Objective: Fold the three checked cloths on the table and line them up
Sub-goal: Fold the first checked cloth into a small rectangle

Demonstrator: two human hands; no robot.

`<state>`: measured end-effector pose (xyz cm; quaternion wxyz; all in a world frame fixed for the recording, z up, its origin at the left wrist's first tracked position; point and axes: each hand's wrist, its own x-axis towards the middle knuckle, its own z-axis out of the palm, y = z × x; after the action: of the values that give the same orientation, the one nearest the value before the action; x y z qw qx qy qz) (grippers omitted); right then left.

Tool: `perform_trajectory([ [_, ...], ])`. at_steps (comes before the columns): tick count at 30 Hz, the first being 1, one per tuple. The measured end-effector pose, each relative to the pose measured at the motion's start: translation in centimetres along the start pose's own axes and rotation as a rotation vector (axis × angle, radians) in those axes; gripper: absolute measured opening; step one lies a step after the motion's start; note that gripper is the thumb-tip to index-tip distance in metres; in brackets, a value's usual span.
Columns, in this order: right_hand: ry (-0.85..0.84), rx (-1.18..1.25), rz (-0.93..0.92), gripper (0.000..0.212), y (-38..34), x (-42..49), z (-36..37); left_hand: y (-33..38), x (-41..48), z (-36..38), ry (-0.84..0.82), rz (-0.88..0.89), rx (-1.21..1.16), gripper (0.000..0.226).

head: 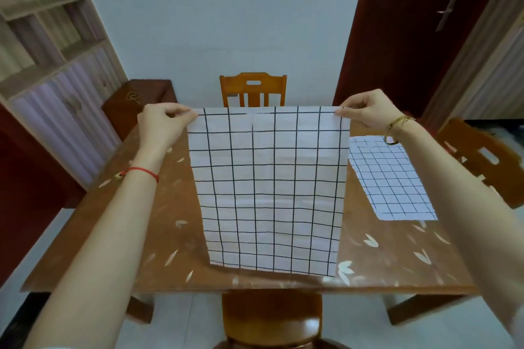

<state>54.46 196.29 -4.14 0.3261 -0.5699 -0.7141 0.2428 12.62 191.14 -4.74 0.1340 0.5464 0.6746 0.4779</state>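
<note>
Both hands, left hand (163, 122) and right hand (365, 113), are pinching the checked cloth's (269, 190) top corners, dangling it over the table (170, 207); another cloth (391, 178) is lying flat beside it.

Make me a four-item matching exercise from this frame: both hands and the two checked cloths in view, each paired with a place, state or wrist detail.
Column one:
1. left hand
2. right hand
3. held checked cloth
4. second checked cloth

Column two:
A. lies flat on the right side of the table
B. has a red string round its wrist
C. hangs spread out, pinched at its two top corners
D. has a gold bracelet round its wrist

Pairs: 1-B, 2-D, 3-C, 4-A.
</note>
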Motion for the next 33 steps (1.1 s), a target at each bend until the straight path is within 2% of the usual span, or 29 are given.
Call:
perform_trajectory([
  [3, 0.089, 0.042, 0.076, 0.019, 1.6, 0.8, 1.9, -1.6, 0.0, 2.0, -0.008, -0.06, -0.099, 0.017],
  [8, 0.118, 0.202, 0.217, 0.011, 3.7, 1.0, 5.5, -4.7, 0.0, 5.9, -0.133, -0.229, -0.322, 0.016],
  [15, 0.171, 0.556, 0.448, 0.02, 8.1, 0.6, 11.3, -9.4, -0.3, 10.0, -0.199, -0.503, -0.609, 0.023],
  [21, 0.147, 0.67, 0.47, 0.025, 11.2, 0.0, 14.4, -12.6, -0.8, 12.6, -0.2, -0.693, -0.751, 0.019],
  [24, 0.129, 0.703, 0.487, 0.031, 12.2, 0.2, 15.5, -13.6, -1.0, 13.4, -0.164, -0.796, -0.858, 0.01],
  [29, 0.166, 0.708, 0.507, 0.038, 13.2, 0.3, 17.3, -15.3, -1.1, 14.7, -0.156, -0.852, -0.848, 0.011],
  [33, 0.173, 0.706, 0.551, 0.03, 14.3, -0.1, 18.2, -15.2, -1.8, 15.0, -0.173, -0.841, -0.868, 0.023],
])
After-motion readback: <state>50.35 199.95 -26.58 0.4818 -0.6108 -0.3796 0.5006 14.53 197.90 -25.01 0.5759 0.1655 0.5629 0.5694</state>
